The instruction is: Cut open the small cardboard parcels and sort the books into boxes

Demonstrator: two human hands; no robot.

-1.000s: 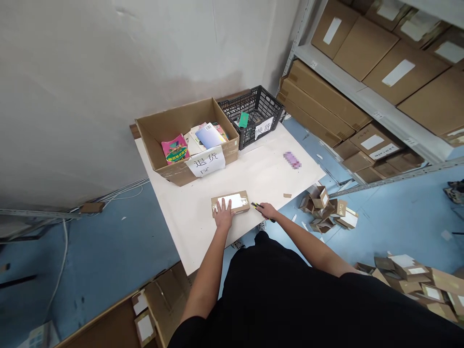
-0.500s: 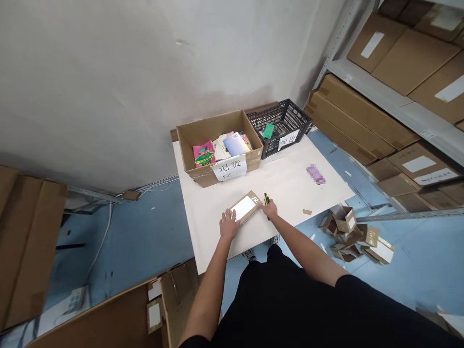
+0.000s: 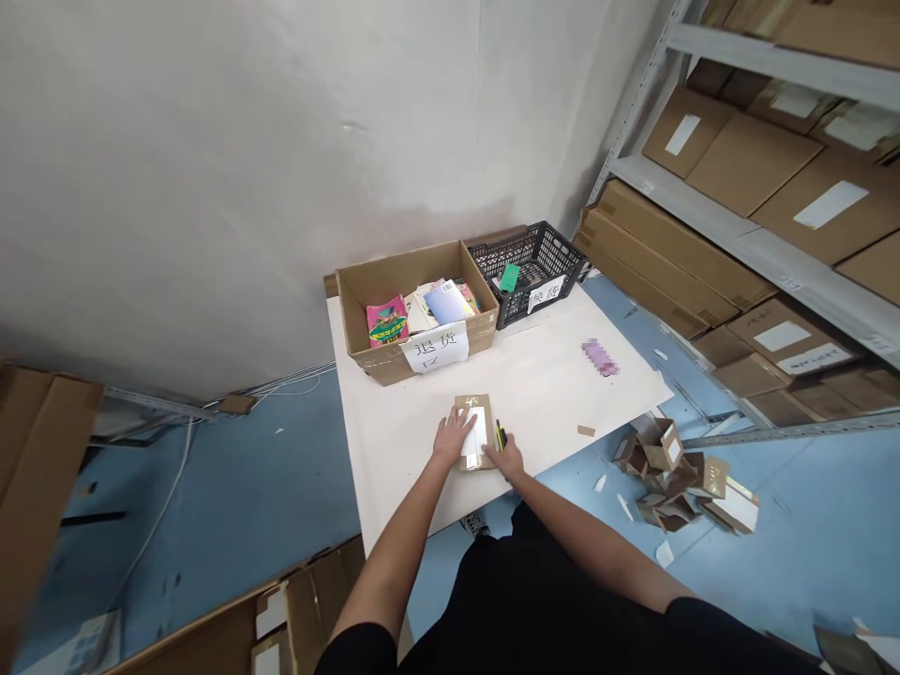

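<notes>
Left hand (image 3: 452, 438) partly covers the carton (image 3: 479, 420) (its label (image 3: 477, 437) too)

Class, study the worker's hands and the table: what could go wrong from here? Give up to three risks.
1. The right hand holds a yellow-and-black tool, perhaps a cutter, beside the small box; a slip might catch the left hand resting on it.
2. The box lies towards the table's near edge and could be pushed off.
3. Cartons on the floor might trip someone.
</notes>
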